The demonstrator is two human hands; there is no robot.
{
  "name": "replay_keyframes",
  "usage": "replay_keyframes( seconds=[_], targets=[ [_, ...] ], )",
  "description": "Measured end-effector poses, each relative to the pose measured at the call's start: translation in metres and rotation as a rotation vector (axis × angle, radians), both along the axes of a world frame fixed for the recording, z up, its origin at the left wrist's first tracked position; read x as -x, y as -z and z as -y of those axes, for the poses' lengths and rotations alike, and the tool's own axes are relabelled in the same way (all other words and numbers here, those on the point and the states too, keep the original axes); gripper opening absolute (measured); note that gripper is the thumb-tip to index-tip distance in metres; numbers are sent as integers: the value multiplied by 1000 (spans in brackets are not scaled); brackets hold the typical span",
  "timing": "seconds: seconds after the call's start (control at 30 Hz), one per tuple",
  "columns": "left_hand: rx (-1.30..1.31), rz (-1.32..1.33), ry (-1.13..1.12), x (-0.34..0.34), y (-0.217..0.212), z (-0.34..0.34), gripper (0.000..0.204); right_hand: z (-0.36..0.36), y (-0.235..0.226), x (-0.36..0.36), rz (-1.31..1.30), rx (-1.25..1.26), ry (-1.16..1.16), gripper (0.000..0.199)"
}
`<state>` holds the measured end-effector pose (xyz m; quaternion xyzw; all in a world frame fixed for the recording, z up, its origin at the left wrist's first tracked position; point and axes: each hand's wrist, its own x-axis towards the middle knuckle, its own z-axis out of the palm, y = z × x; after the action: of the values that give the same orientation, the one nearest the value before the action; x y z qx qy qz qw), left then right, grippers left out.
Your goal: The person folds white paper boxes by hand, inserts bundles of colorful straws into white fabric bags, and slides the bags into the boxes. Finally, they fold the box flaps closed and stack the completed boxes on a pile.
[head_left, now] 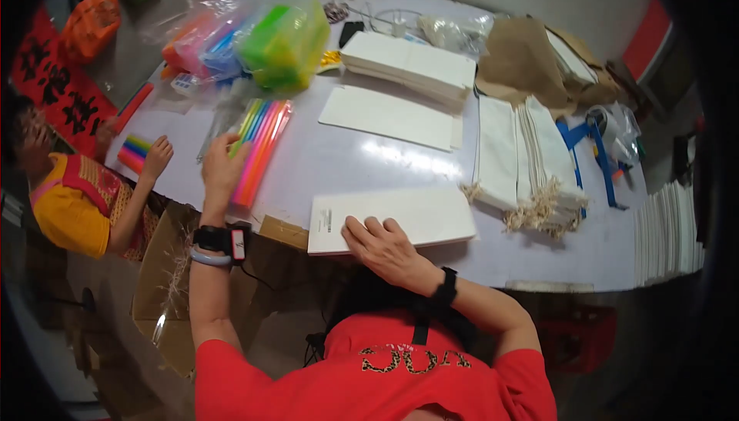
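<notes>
My left hand (pixel 223 168) reaches to a clear plastic pack of bright coloured tubes (pixel 262 152). Its bent fingers and thumb close on the pack's left edge, beside a crumpled strip of clear film. On a flat white box (pixel 431 217) at the table's near edge rests my right hand (pixel 385 253). Its bent fingers lie spread on the box top, and its thumb cannot be made out. A small dark printed patch shows near the box's left end. Farther back, a stack of white boxes (pixel 412 59) stands behind another flat white one (pixel 389 117).
Bags of coloured plastic items (pixel 281 44) fill the back left. White bundles with fringed ends (pixel 531 159) lie at the right, near a blue tape dispenser (pixel 604 155) and brown paper (pixel 516 67). A cardboard box (pixel 165 290) stands below. A child (pixel 85 198) is at the left edge.
</notes>
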<state>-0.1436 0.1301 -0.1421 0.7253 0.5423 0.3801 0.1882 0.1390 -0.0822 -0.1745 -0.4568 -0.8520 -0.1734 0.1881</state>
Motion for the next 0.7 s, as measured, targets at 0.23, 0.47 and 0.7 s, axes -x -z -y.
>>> replay_keyframes(
  seconds=[0.23, 0.47, 0.7],
  targets=[
    [84, -496, -321, 42, 34, -13, 55, -3, 35, 3, -102, 106, 49, 50],
    [238, -319, -160, 82, 51, -54, 52, 0, 31, 8, -152, 93, 34, 49],
    [417, 246, 96, 43, 12, -16, 20, 8, 12, -19, -591, 179, -6, 51]
  ],
)
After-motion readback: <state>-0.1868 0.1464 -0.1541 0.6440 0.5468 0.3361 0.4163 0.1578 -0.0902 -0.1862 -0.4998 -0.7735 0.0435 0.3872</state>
